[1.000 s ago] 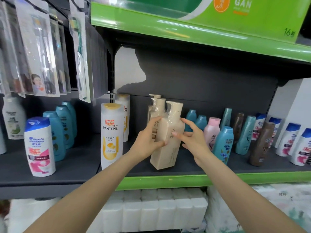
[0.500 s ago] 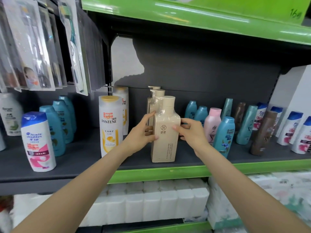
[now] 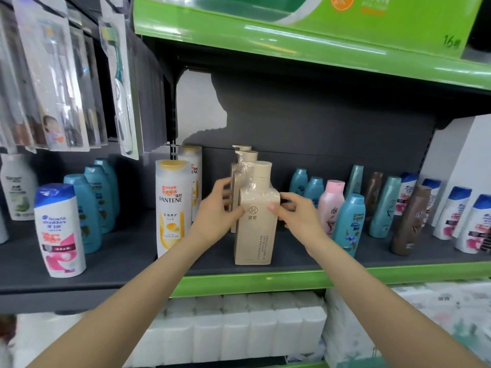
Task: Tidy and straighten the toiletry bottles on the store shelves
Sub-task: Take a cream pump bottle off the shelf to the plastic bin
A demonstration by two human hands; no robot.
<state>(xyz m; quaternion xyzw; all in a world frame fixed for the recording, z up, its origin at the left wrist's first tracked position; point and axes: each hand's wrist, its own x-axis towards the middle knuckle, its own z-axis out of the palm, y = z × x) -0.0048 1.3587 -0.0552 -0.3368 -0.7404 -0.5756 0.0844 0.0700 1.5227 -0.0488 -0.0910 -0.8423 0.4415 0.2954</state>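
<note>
Both hands, left hand (image 3: 216, 213) and right hand (image 3: 297, 216), pinch the upright beige bottle (image 3: 255, 221); best square its label forward, in line before the beige bottles behind.

Pantene bottle (image 3: 173, 205) left, pink bottle (image 3: 330, 205) right

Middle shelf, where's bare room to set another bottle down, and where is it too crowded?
Bare shelf shows between the Head & Shoulders bottle and the front Pantene bottle. A narrower gap lies between the beige bottle, gripped by the left hand and right hand, and the teal bottle. Further right, bottles stand packed.
</note>
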